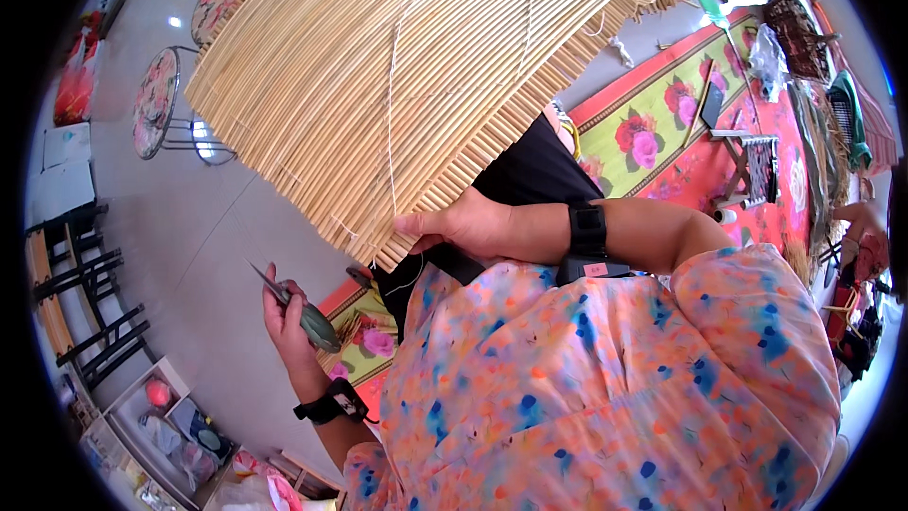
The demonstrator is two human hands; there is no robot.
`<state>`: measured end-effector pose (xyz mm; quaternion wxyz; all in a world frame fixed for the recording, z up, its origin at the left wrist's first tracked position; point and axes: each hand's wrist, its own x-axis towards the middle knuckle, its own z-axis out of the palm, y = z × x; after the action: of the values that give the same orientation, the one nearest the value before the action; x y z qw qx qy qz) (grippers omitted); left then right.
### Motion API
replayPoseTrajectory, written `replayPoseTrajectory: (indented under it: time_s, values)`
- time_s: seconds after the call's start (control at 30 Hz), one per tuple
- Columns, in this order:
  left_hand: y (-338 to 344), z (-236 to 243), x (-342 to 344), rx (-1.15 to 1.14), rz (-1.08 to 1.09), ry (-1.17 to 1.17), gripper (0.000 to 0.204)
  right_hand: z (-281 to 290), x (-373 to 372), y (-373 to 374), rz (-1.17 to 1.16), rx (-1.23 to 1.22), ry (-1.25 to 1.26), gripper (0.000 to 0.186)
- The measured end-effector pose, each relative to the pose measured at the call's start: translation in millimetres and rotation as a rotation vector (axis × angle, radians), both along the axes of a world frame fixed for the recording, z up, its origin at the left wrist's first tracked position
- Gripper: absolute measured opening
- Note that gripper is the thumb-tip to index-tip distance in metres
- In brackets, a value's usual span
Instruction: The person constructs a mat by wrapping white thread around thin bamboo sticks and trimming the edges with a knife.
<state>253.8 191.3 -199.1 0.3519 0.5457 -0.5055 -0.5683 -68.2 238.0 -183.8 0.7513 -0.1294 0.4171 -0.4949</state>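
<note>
A large mat of pale reed-like sticks [378, 66] spreads in front of me, bound across with white cord [390, 123]. My right hand [463, 224] grips its near corner, thumb on top; the other fingers are mostly hidden at the edge. Lower and to the left, my left hand [288, 317] is closed around what looks like a pair of scissors [319, 329] with dark green handles. Their pointed metal tip juts up and left, apart from the mat. Thin strands show above that tip.
Floral round stools [154, 102] stand at the far left. A flowered red and green rug [619, 132] covers the floor to the right, with a dark phone-like slab [712, 106] and a small rack [759, 168] on it. Dark folded frames [90, 293] and a cluttered shelf [156, 445] line the left.
</note>
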Motion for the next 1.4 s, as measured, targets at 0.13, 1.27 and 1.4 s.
replayPoseTrajectory:
  time_s: [0.13,1.27,1.4]
  values:
    - [9.4,64.2,-28.6,-0.084,-0.242,-0.264,0.061,-1.7,-3.7,-0.9,0.047,-0.009,-0.013,0.054]
    - [-8.5,147.8,-91.2,-0.376,-1.007,-1.057,0.053,-11.4,-5.1,-0.9,0.09,0.034,-0.041,0.038]
    - [-10.7,135.7,-84.0,-0.409,-0.992,-1.0,0.053,-10.1,-6.0,-0.8,0.071,0.035,-0.056,0.036]
